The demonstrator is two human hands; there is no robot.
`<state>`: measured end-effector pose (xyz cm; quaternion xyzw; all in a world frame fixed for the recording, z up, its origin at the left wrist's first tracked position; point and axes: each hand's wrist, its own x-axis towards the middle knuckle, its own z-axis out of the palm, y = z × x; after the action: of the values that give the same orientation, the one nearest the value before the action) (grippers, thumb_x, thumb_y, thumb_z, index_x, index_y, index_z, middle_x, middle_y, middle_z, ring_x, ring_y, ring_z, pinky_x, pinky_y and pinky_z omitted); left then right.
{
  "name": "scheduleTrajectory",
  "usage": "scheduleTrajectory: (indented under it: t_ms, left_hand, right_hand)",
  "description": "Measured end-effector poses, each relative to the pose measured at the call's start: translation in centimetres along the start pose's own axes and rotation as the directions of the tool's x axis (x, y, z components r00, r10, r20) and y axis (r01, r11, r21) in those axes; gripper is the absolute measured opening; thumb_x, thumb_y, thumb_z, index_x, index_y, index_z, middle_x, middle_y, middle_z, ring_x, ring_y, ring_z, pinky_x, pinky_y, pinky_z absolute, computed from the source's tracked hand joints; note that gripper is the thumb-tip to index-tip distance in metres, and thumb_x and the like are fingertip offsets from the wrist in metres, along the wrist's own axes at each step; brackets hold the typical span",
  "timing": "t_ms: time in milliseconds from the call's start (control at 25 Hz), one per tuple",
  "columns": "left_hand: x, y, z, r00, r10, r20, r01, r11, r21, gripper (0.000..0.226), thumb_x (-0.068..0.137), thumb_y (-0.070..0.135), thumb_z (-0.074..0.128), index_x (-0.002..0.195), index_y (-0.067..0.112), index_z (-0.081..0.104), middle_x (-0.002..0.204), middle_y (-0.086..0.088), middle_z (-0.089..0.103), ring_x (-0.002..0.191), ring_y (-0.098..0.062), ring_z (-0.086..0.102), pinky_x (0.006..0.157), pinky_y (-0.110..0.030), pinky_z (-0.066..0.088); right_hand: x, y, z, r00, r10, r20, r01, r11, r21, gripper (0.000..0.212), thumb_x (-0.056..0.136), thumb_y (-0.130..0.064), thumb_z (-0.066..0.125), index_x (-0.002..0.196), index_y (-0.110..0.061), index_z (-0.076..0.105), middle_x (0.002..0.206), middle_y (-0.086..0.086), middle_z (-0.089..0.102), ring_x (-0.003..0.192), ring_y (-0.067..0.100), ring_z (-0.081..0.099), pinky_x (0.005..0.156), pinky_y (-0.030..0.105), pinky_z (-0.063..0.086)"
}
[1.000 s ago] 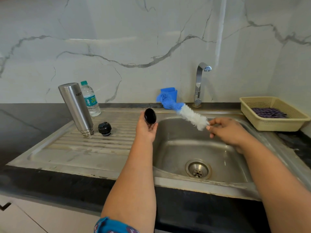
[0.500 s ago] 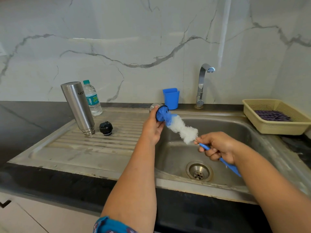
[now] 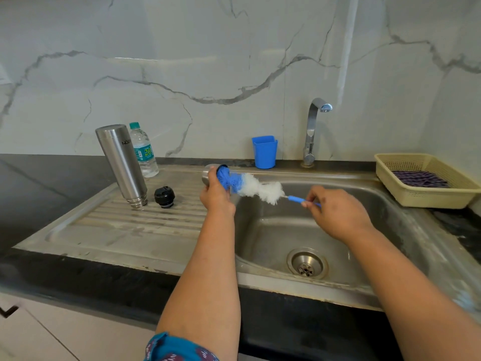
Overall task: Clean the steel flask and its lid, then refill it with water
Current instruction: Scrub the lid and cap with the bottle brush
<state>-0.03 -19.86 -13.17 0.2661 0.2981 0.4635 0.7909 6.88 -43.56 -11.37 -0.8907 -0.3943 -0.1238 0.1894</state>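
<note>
The steel flask (image 3: pixel 121 164) stands upside down on the sink's drainboard at the left, with its black stopper (image 3: pixel 164 197) beside it. My left hand (image 3: pixel 216 195) holds the steel lid cup (image 3: pixel 208 173) over the sink's left rim, its mouth turned right. The blue tip of a blue-and-white bottle brush (image 3: pixel 250 186) is pushed into that cup. My right hand (image 3: pixel 335 213) grips the brush's thin blue handle over the basin.
A plastic water bottle (image 3: pixel 143 149) stands behind the flask. A blue cup (image 3: pixel 264 152) and the tap (image 3: pixel 313 131) are at the back rim of the sink (image 3: pixel 307 230). A beige basket (image 3: pixel 426 183) with a cloth sits on the right counter.
The brush's blue tip went from beside the lid cup into its mouth. My right hand slid back from the bristles to the handle and rose a little.
</note>
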Motion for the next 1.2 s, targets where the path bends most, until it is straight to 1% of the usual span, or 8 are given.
scheduleTrajectory:
  t_ms: [160,240,320,520,680,880,1040,1200]
  left_hand:
    - [0.3,0.1,0.0,0.983,-0.058,0.174,0.070,0.996,-0.060,0.034,0.088,0.036,0.070,0.109,0.010,0.063,0.117,-0.010,0.069,0.108,-0.020,0.067,0.094,-0.035,0.055]
    - [0.2,0.5,0.0,0.965,-0.069,0.251,0.104,0.986,-0.132,0.042,0.092,0.036,0.066,0.122,0.007,0.059,0.121,-0.012,0.066,0.112,-0.022,0.064,0.096,-0.034,0.053]
    - [0.0,0.8,0.0,0.954,-0.069,0.293,0.124,0.977,-0.175,0.043,0.093,0.032,0.064,0.126,0.005,0.056,0.116,-0.013,0.066,0.108,-0.021,0.065,0.094,-0.032,0.054]
    - [0.1,-0.5,0.1,0.984,-0.090,0.152,0.085,0.996,0.037,0.034,0.088,0.030,0.069,0.112,0.007,0.062,0.117,-0.012,0.067,0.104,-0.018,0.066,0.077,-0.025,0.058]
    - [0.4,-1.0,0.2,0.987,-0.070,0.146,0.062,0.996,0.058,0.041,0.089,0.033,0.070,0.118,0.005,0.061,0.115,-0.011,0.069,0.101,-0.018,0.068,0.079,-0.027,0.059]
    - [0.2,-1.1,0.7,0.943,-0.104,0.317,0.101,0.995,0.027,0.045,0.092,0.042,0.063,0.123,0.009,0.061,0.111,-0.009,0.070,0.097,-0.020,0.068,0.096,-0.040,0.054]
    - [0.3,-0.7,0.5,0.953,-0.087,0.290,0.100,0.995,-0.027,0.038,0.091,0.036,0.065,0.116,0.008,0.062,0.119,-0.013,0.068,0.106,-0.022,0.067,0.093,-0.036,0.055]
    - [0.2,-0.9,0.4,0.956,-0.085,0.282,0.077,0.996,0.037,0.033,0.091,0.032,0.065,0.113,0.008,0.061,0.117,-0.013,0.068,0.105,-0.020,0.067,0.078,-0.027,0.058]
  right_hand:
    - [0.3,0.0,0.3,0.998,0.020,-0.053,-0.011,0.985,0.170,0.021,0.098,-0.035,0.050,0.092,-0.019,0.061,0.068,-0.004,0.056,0.057,0.013,0.049,0.050,0.027,0.037]
    - [0.0,0.2,0.3,0.898,0.142,0.417,-0.396,0.675,0.622,0.025,0.098,-0.031,0.052,0.090,-0.011,0.066,0.063,-0.003,0.049,0.049,0.009,0.036,0.045,0.022,0.029]
    - [-0.1,0.9,-0.2,0.763,0.121,0.635,-0.631,0.356,0.690,0.026,0.098,-0.028,0.052,0.089,-0.007,0.065,0.055,-0.003,0.041,0.044,0.007,0.025,0.039,0.018,0.019]
    - [0.5,1.9,0.5,0.981,0.092,0.171,-0.134,0.957,0.258,0.025,0.097,-0.041,0.049,0.086,-0.020,0.056,0.069,-0.003,0.063,0.061,0.011,0.055,0.053,0.028,0.040]
    - [0.4,0.6,0.9,0.998,0.028,0.063,-0.037,0.989,0.146,0.037,0.099,-0.045,0.040,0.083,-0.014,0.053,0.069,0.003,0.056,0.061,0.020,0.054,0.055,0.034,0.043]
    - [-0.5,0.3,-0.2,0.635,0.112,0.764,-0.746,0.345,0.570,0.039,0.100,-0.042,0.042,0.079,-0.011,0.052,0.053,-0.003,0.035,0.038,0.006,0.024,0.036,0.017,0.020]
    - [-0.1,0.2,1.0,0.935,0.143,0.324,-0.299,0.809,0.506,0.038,0.090,-0.048,0.059,0.089,-0.011,0.060,0.067,-0.003,0.054,0.053,0.009,0.045,0.049,0.019,0.033]
    - [0.1,0.8,0.8,0.997,0.066,-0.041,-0.059,0.988,0.145,0.026,0.090,-0.043,0.061,0.080,-0.018,0.060,0.069,-0.004,0.055,0.068,0.018,0.054,0.056,0.027,0.037]
